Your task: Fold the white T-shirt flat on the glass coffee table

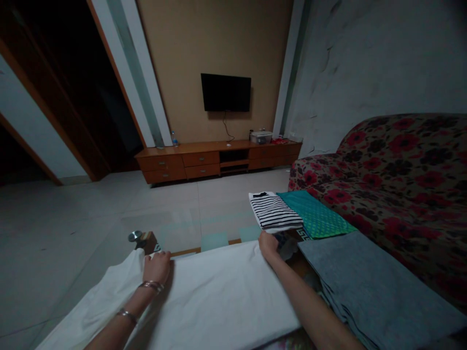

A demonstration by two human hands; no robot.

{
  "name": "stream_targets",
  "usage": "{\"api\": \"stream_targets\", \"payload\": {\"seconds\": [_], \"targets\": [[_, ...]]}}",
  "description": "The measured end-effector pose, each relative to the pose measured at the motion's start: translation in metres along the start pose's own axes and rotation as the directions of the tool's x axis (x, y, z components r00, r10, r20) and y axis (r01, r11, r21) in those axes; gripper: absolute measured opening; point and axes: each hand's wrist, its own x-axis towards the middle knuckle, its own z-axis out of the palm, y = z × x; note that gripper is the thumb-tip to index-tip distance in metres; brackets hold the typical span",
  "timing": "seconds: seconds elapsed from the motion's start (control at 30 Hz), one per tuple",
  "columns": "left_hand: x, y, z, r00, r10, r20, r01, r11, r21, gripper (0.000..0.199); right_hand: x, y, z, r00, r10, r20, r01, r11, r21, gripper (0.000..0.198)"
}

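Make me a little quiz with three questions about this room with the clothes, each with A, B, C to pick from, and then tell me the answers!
1. Where does the striped shirt lie?
A. on the TV cabinet
B. beside the teal cloth, past the right hand
C. on the floor

2. What colour is the cloth under both hands?
A. white
B. red
C. black

3. How is the left hand placed?
A. raised in the air
B. holding a cup
C. pressed flat on the white cloth's far edge

Answers:
1 B, the folded stripes sit next to the teal piece, just beyond that hand.
2 A, the big spread piece is plain white.
3 C, the palm rests down on the fabric, bracelets on the wrist.
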Motion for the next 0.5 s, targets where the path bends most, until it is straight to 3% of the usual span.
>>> {"api": "stream_targets", "payload": {"seconds": [0.13,0.23,0.3,0.4,0.5], "targets": [[-0.021,0.048,-0.005,0.970,0.138,-0.199,-0.109,0.983,0.151,0.035,-0.002,-0.007,0.006,1.000,-0.012,-0.022,0.010,0.996,-0.084,0.033],[-0.038,0.087,0.003,0.913,0.367,-0.177,-0.367,0.930,0.035,0.035,-0.004,-0.006,0.007,0.998,-0.057,-0.024,0.054,0.993,-0.105,0.034],[-0.044,0.106,0.015,0.875,0.461,-0.151,-0.475,0.877,-0.075,0.038,-0.005,-0.002,0.005,0.996,-0.087,-0.010,0.085,0.991,-0.101,0.031],[-0.044,0.120,0.033,0.884,0.457,-0.098,-0.468,0.867,-0.173,0.042,-0.012,0.006,-0.004,0.991,-0.135,-0.007,0.134,0.987,-0.093,0.026],[-0.038,0.123,0.039,0.904,0.416,-0.096,-0.427,0.878,-0.216,0.044,-0.026,0.009,-0.014,0.960,-0.249,-0.128,0.229,0.961,-0.157,0.033]]}}
